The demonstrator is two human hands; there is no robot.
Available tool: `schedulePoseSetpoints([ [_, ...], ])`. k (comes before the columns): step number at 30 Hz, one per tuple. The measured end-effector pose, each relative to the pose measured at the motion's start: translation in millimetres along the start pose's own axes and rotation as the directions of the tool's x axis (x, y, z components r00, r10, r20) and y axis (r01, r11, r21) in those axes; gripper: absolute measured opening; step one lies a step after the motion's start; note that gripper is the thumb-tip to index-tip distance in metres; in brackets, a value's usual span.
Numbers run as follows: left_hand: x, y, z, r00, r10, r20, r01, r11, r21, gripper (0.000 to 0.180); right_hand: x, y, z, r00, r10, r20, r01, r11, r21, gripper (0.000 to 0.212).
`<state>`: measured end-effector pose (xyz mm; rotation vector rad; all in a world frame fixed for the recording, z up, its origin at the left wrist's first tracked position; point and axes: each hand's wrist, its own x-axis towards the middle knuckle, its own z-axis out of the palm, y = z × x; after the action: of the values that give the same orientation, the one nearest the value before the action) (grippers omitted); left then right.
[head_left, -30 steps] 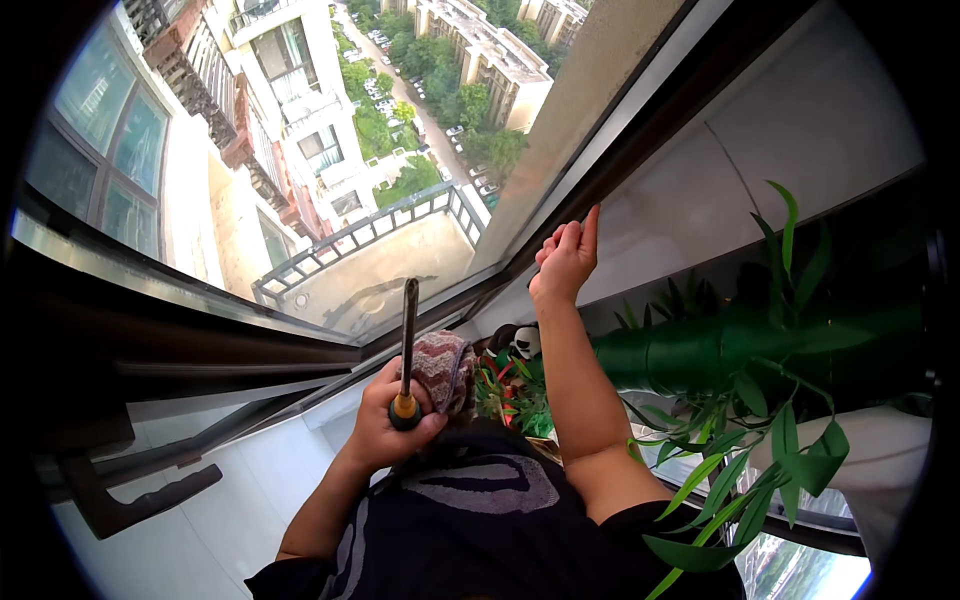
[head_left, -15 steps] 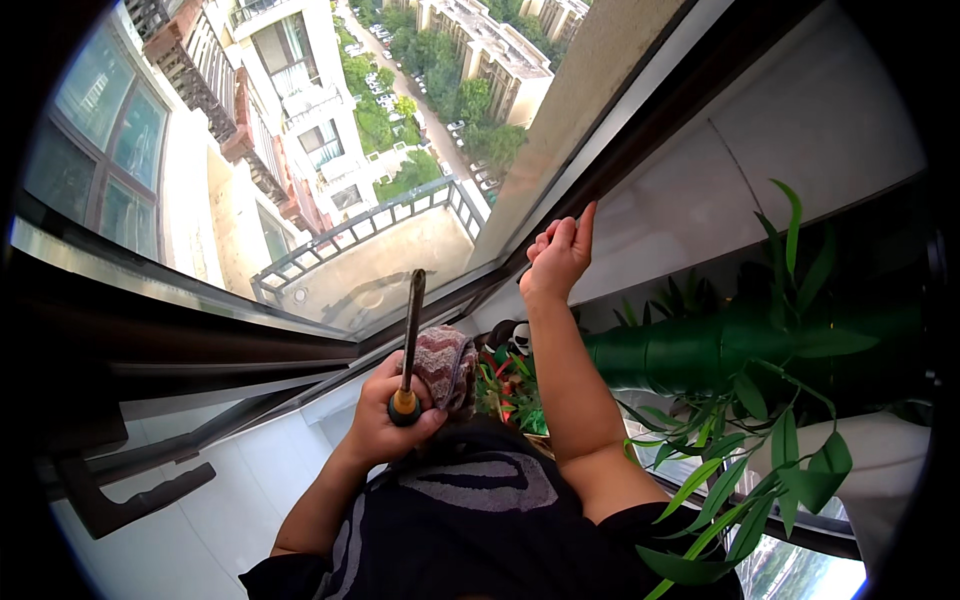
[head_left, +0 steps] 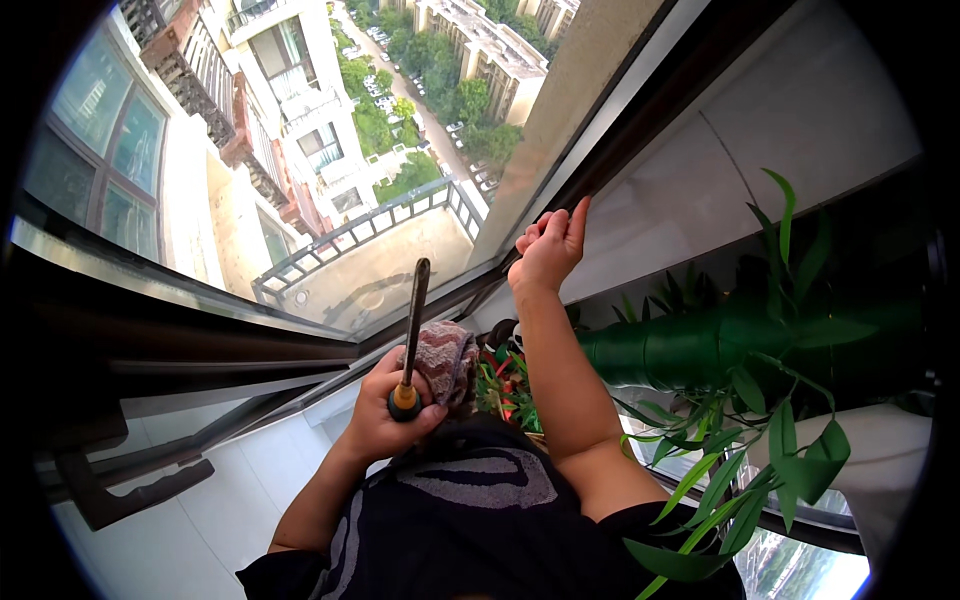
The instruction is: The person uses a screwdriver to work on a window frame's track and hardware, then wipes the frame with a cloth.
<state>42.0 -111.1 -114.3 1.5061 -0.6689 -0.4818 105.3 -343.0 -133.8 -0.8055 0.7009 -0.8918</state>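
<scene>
My left hand (head_left: pixel 385 405) is wrapped round a screwdriver (head_left: pixel 413 330) with a black and yellow handle, its long shaft pointing up. The same hand also keeps hold of a bunched striped cloth (head_left: pixel 447 360) in reddish brown and grey. Raised beside the dark window frame (head_left: pixel 640 125), my right hand (head_left: pixel 550 250) has most of its fingers curled in, with one finger stretched along toward the frame. Whether its fingertips touch the frame, and what sits inside the curled fingers, I cannot make out.
A dark window handle (head_left: pixel 130 495) juts out at the lower left. On the right, a green leafy plant (head_left: pixel 745 480) hangs near my right arm, beside a thick green pipe-like column (head_left: pixel 690 345). Beyond the glass lies a railed ledge (head_left: pixel 400 250) high above a street.
My right hand has shifted slightly left and up along the frame. The screwdriver tip has risen a little, while my left hand keeps its grip on it and the cloth.
</scene>
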Motion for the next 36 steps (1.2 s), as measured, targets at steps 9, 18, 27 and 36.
schedulePoseSetpoints([
  [9, 1.5, 12.4, -4.1, 1.000, 0.003, 0.031, -0.004, 1.000, 0.018, 0.016, -6.2, -12.3, 7.4, 0.999, 0.008, 0.035, -0.009, 0.999, 0.033, 0.048],
  [18, 22.9, 34.7, -21.3, 0.984, 0.149, 0.092, -0.164, 0.969, 0.184, 0.014, 2.5, -6.1, 1.7, 0.997, 0.069, -0.015, -0.068, 0.996, 0.052, 0.046],
  [27, 44.9, 37.4, -41.4, 0.986, 0.166, -0.012, -0.160, 0.965, 0.207, 0.016, 2.2, -8.1, 0.9, 0.658, -0.624, 0.421, 0.750, 0.597, -0.286, 0.043],
  [36, 43.8, 29.1, -49.4, 0.987, 0.159, -0.037, -0.148, 0.965, 0.215, 0.015, 9.6, -12.7, 23.1, 0.781, -0.543, 0.309, 0.625, 0.690, -0.365, 0.043],
])
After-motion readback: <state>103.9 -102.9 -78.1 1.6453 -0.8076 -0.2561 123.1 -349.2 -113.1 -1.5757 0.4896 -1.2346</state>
